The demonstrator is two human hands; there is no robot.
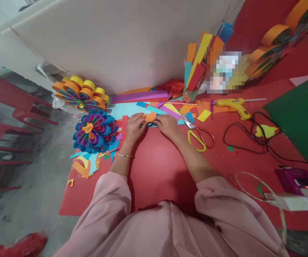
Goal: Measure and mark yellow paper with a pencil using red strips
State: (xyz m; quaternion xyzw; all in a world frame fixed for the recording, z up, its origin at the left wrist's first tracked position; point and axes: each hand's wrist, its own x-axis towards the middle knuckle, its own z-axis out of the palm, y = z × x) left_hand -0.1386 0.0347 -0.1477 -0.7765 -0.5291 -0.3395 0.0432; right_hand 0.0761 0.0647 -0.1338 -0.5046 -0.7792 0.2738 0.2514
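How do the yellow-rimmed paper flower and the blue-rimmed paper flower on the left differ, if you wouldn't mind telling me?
Colour: the yellow-rimmed paper flower has yellow and orange outer loops; the blue-rimmed paper flower has blue and purple ones.
Centre: the blue-rimmed one carries a conspicuous orange centre; the yellow-rimmed one's is smaller and less distinct.
Place: the yellow-rimmed one sits farther from the camera, the blue-rimmed one nearer.
Shared: both have layered, looped petals.

Far-right item [225, 73] pixelated; green sheet [301, 121] cut off at right; fingers [140, 118] partly hide orange paper [150, 117].
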